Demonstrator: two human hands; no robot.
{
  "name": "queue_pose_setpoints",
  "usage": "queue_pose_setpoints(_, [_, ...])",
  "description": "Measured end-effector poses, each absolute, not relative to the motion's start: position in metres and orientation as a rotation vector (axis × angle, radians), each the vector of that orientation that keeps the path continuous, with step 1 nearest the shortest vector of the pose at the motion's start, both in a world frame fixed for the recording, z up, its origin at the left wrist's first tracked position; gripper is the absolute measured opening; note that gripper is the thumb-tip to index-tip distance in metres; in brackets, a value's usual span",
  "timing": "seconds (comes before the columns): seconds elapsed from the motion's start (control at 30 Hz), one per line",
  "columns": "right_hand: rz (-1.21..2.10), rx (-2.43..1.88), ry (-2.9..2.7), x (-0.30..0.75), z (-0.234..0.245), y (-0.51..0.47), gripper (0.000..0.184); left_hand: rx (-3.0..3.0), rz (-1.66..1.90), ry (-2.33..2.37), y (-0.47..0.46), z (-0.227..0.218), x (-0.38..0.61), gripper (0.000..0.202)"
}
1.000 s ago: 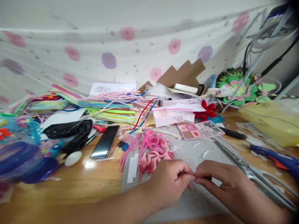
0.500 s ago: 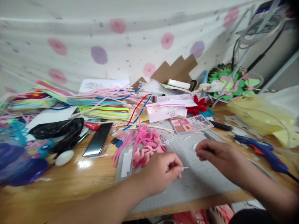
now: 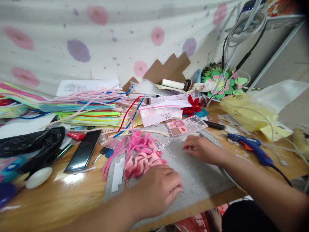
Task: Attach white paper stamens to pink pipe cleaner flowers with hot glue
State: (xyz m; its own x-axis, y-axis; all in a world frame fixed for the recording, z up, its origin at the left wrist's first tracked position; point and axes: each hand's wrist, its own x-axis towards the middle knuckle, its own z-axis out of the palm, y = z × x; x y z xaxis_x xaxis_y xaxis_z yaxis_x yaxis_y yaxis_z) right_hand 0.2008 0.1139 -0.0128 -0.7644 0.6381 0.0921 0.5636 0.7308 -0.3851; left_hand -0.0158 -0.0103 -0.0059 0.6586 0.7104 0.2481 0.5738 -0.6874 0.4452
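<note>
My left hand point(image 3: 162, 187), curled beside pink petal-like pieces point(image 3: 141, 163); my right hand point(image 3: 199, 149), fingers bent over the grey mat point(image 3: 196, 183); whether either grips anything, I cannot tell.

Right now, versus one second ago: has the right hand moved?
Yes: farther across the gray mat, nearer the pink-and-gray card.

Right hand; mat; card.

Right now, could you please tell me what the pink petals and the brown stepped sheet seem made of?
Pink petals: perhaps felt or chenille, from their soft, matte surface and curled shapes; I can't tell which. Brown stepped sheet: probably cardboard, given its plain matte face and straight edges.
</note>
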Motion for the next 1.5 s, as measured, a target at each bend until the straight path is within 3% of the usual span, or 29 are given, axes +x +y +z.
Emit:
queue_pose_setpoints(0.13, [0.607,-0.747,-2.773,0.171,-0.016,0.105,0.022,2.601,0.512,0.985,-0.011,-0.007,-0.016,0.015])
queue_pose_setpoints(0.27, [0.681,-0.645,-2.809,0.159,-0.017,0.108,0.017,2.635,0.507,0.985,-0.012,-0.005,-0.017,0.015])
queue_pose_setpoints(0.53, [0.631,-0.788,-2.74,0.134,-0.018,0.119,0.016,2.643,0.496,0.943,-0.013,-0.007,-0.017,0.013])
queue_pose_setpoints(0.7, [0.648,-0.872,-2.651,0.137,-0.01,0.125,0.026,2.654,0.48,0.936,-0.012,-0.005,-0.017,0.015])
queue_pose_setpoints(0.93, [0.652,-0.684,-2.808,0.153,-0.009,0.121,0.025,2.642,0.478,0.919,-0.012,-0.008,-0.016,0.013])
queue_pose_setpoints(1.07, [0.578,-0.693,-2.817,0.138,-0.016,0.119,0.013,2.633,0.498,0.927,-0.012,-0.009,-0.016,0.014])
queue_pose_setpoints(1.27, [0.404,-0.858,-2.687,0.118,-0.027,0.12,0.01,2.644,0.482,0.938,-0.012,-0.008,-0.017,0.013])
queue_pose_setpoints(1.5, [0.438,-0.825,-2.568,0.126,-0.022,0.125,0.024,2.658,0.508,0.934,-0.013,-0.01,-0.016,0.012])
